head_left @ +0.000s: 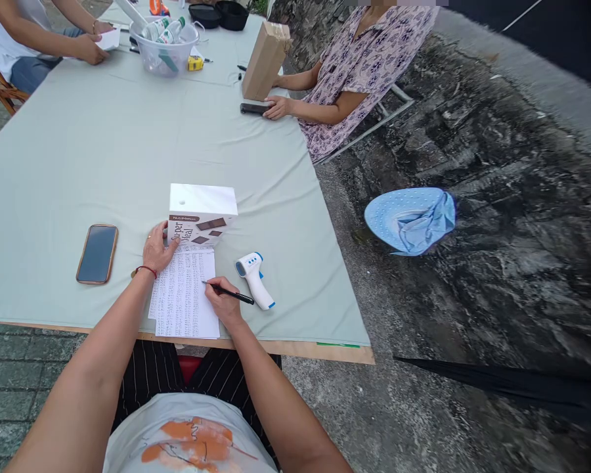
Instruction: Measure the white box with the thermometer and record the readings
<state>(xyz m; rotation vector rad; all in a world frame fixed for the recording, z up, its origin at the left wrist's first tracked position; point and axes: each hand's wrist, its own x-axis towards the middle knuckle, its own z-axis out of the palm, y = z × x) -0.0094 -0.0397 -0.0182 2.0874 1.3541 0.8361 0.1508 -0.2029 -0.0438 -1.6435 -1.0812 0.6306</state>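
My right hand [223, 303] grips a black pen [237, 295], its tip over the right side of printed sheets of paper [184, 295] near the table's front edge. My left hand [158, 248] is at the lower left corner of a white and brown snack box [201, 205], thumb on its front and fingers along its side. The box stands upright at the top of the sheets and covers their upper edge. To the right of my right hand lies a white and blue infrared thermometer [255, 279]. A smartphone [97, 254] with a dark screen lies left of my left hand.
Across the cloth-covered table [128, 144], a clear basket [162, 59] holds bottles, beside a yellow tape measure [196, 63]. One person at right touches a cardboard box [266, 62] and black phone-like object [255, 109]; another sits at left. A blue hat [408, 220] is off the table's right.
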